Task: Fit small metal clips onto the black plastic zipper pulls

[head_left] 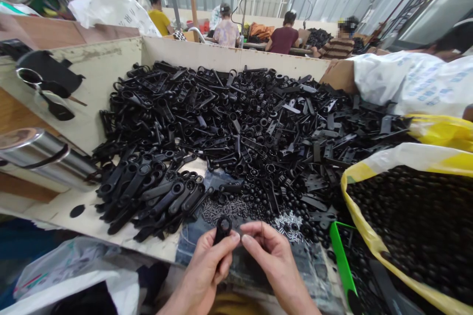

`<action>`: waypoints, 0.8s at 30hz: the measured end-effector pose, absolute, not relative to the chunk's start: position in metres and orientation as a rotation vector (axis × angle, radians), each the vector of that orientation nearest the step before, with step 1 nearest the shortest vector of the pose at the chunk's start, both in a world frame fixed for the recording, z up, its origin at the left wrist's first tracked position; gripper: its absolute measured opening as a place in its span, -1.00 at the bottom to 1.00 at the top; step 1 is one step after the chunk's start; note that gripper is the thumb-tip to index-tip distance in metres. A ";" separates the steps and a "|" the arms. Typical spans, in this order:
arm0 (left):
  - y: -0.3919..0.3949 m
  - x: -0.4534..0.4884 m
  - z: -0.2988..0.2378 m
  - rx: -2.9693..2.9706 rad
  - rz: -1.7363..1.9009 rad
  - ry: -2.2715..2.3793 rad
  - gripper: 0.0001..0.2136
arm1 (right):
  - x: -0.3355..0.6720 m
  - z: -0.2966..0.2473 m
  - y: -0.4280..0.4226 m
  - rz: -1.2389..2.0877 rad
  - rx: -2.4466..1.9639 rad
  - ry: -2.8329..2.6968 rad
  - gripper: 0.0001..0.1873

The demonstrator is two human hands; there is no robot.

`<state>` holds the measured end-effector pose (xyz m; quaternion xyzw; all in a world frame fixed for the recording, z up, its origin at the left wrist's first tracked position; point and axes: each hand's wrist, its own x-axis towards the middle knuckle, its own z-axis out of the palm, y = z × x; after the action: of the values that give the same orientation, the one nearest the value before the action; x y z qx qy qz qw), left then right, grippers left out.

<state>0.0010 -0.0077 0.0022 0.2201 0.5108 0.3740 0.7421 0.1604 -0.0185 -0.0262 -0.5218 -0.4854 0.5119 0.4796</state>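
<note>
My left hand [209, 261] is closed around a black plastic arm with a ring end [223, 227]; the ring points up and the lower part is hidden in the fingers. Beside it, my right hand [271, 256] pinches thumb against fingers near the left thumb, and anything between them is too small to make out. Just beyond the hands lie a heap of small dark-grey metal pieces [225, 209] and a pile of shiny silver pins or screws [290, 224]. Under them is a blue denim cloth [190, 241].
A large heap of black plastic parts [236, 123] fills the pale-walled bin [221, 55]. Similar arms [162, 197] lie stacked at left, near a steel cylinder [48, 152]. At right are a green tray [342, 256] and a yellow-edged bag of black balls [414, 216]. Several people sit beyond.
</note>
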 end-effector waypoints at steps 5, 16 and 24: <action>-0.009 0.004 0.004 0.388 0.799 1.093 -0.49 | 0.161 -0.020 -0.020 1.026 -1.250 -1.394 -0.84; -0.018 -0.003 0.010 0.376 0.665 1.044 -0.58 | 0.170 -0.017 -0.026 0.670 -1.262 -1.655 -0.92; -0.032 -0.009 -0.009 0.413 0.700 1.159 0.10 | 0.163 -0.010 -0.020 0.565 -1.163 -1.857 -0.92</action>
<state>-0.0089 -0.0322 -0.0090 0.1895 0.5323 0.3217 0.7598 0.1625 -0.0201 -0.0099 -0.4652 -0.7427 0.2261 0.4253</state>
